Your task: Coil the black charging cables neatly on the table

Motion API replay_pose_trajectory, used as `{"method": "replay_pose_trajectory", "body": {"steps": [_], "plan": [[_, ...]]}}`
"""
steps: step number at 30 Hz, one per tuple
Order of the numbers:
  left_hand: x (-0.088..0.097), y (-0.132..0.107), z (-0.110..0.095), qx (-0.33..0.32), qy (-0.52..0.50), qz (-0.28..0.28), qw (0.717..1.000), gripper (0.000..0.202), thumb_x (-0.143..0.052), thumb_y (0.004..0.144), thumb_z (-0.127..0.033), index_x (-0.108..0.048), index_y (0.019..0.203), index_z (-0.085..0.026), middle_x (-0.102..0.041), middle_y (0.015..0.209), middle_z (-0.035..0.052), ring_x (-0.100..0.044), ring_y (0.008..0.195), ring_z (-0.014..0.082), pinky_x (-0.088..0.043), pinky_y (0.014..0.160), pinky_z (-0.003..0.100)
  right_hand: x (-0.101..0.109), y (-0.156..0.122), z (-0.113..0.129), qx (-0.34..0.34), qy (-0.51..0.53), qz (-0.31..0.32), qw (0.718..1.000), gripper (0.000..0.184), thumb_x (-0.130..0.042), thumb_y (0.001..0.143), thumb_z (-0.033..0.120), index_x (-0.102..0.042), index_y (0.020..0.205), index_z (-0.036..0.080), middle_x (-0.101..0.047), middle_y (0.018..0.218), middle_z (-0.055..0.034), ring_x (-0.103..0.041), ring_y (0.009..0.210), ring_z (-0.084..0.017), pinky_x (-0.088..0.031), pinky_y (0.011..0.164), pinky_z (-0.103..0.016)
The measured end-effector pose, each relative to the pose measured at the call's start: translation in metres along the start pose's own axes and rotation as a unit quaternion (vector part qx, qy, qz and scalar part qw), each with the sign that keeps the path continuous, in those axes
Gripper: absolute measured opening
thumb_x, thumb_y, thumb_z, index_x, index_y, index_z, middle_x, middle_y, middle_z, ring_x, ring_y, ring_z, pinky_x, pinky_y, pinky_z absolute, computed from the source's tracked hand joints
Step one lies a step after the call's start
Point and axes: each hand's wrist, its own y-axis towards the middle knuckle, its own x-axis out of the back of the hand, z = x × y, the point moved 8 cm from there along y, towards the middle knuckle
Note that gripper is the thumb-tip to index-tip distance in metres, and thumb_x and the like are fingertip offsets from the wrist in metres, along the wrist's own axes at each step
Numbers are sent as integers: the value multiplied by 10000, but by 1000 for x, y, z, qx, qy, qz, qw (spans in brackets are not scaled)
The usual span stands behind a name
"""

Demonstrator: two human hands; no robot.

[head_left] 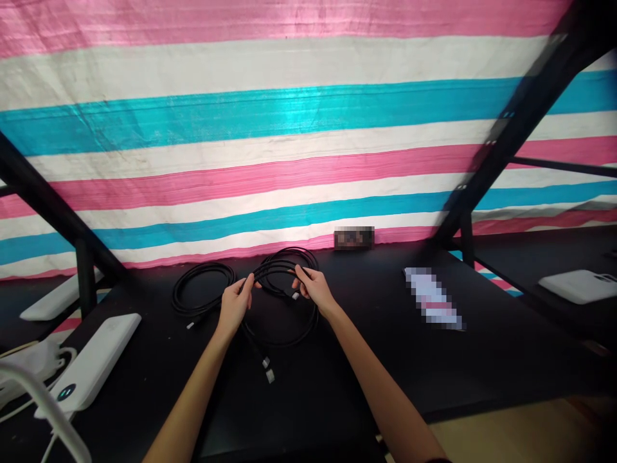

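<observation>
At the frame's lower centre, over a flat black surface (299, 411), a thin, black, looped cable (276, 262) is pinched by the curled left hand (235, 302) and right hand (313, 289), apparently so its strands are bundled.

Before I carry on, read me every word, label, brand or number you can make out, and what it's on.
None can be read.
Display on the near-left white device: lit marks, too small to read.
Dark box at the back: pixelated, unreadable.
Pale packet on the right: pixelated, unreadable.
Held cable: no lettering can be made out.
</observation>
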Motion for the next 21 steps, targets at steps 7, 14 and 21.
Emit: {"method": "replay_pose_trajectory", "body": {"steps": [7, 14, 21], "plan": [[-7, -5, 9, 169, -223, 41, 959, 422, -631, 684, -551, -580, 644, -134, -391, 418, -55, -457, 421, 93, -292, 408, 195, -3, 0, -10, -38, 72, -11, 997, 483, -586, 712, 597, -660, 822, 133, -664, 700, -51, -547, 444, -74, -362, 338, -157], [6, 0, 14, 155, -173, -8, 973, 407, -662, 678, -526, -560, 629, -135, -451, 453, -49, -458, 427, 70, -321, 427, 179, 3, 0, -12, -75, 181, -58, 979, 442, -661, 638, 597, -546, 671, 171, -598, 602, 13, -503, 397, -64, -343, 296, -154], [-5, -4, 14, 117, -148, -7, 982, 436, -615, 721, -525, -427, 543, -175, -431, 442, -57, -460, 381, 80, -323, 397, 196, 3, -1, -12, -77, 139, -50, 986, 377, -658, 666, 510, -533, 590, 163, -501, 463, 41, -424, 343, -44, -295, 309, -158]]}}
